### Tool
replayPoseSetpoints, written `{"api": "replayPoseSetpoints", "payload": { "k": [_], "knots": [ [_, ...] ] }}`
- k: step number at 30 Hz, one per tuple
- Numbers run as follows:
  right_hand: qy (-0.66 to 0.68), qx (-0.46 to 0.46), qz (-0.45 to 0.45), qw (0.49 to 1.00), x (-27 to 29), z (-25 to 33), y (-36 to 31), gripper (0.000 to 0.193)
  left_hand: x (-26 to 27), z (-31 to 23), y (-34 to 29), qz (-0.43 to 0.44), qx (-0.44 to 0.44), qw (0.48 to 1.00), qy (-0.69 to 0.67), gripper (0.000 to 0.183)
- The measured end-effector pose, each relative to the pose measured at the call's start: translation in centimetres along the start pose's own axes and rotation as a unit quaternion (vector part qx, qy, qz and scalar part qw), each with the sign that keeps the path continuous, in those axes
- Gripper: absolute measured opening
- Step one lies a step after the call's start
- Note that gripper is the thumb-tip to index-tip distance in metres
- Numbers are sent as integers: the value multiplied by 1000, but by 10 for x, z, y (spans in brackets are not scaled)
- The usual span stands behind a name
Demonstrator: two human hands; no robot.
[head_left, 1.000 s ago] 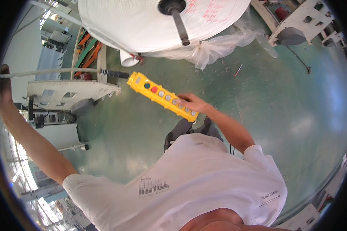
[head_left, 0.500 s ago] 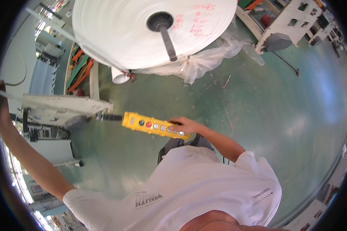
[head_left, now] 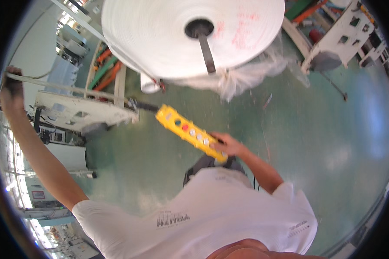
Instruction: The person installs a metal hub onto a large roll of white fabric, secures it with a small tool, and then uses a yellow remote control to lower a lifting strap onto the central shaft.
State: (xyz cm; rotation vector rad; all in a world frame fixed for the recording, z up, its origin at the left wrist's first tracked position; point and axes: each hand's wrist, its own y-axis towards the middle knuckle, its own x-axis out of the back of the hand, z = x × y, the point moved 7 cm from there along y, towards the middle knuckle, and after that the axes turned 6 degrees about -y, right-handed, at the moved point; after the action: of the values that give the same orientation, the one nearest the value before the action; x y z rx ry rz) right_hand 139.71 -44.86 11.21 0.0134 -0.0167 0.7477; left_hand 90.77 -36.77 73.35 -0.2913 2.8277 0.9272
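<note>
My right hand [head_left: 229, 144] is closed round the lower end of a yellow pendant control [head_left: 190, 131], its fingers by the buttons. Round white, red and dark green buttons run along the pendant, which slants up to the left. From its black sleeve a pale cable [head_left: 84, 90] leads to my left hand [head_left: 14, 93] at the far left. That hand is raised, blurred, and closed about the cable, as far as I can see. Ahead hangs or rests a huge white roll [head_left: 151, 39], with a dark shaft [head_left: 206, 52] sticking out of its core.
Crumpled clear plastic film [head_left: 233, 82] trails under the roll. A white machine frame [head_left: 80, 110] stands at left, another white frame [head_left: 341, 41] at far right. A thin rod [head_left: 335, 86] juts from the right one. Green floor [head_left: 298, 151] stretches to the right.
The pendant tilts more steeply, its upper end shifted up and right. My left hand shows higher and further into view. The roll and machines appear shifted right as the view turns.
</note>
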Motion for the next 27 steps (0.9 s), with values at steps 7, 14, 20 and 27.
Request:
{"api": "replayPoseSetpoints", "payload": {
  "k": [7,14,20,27],
  "knots": [
    [26,-28,-12,999,-14,-21,-9,53,-63,31,-69,-36,-23,999,23,22],
    [17,-61,-21,998,-8,-15,-23,51,-73,57,-86,-101,-10,995,5,22],
    [25,-66,-17,997,-14,-16,-25,53,-71,62,-93,-119,1,993,13,22],
    [21,-90,-23,995,-13,-25,-21,54,-62,73,-87,-91,10,996,10,24]
  ]
}}
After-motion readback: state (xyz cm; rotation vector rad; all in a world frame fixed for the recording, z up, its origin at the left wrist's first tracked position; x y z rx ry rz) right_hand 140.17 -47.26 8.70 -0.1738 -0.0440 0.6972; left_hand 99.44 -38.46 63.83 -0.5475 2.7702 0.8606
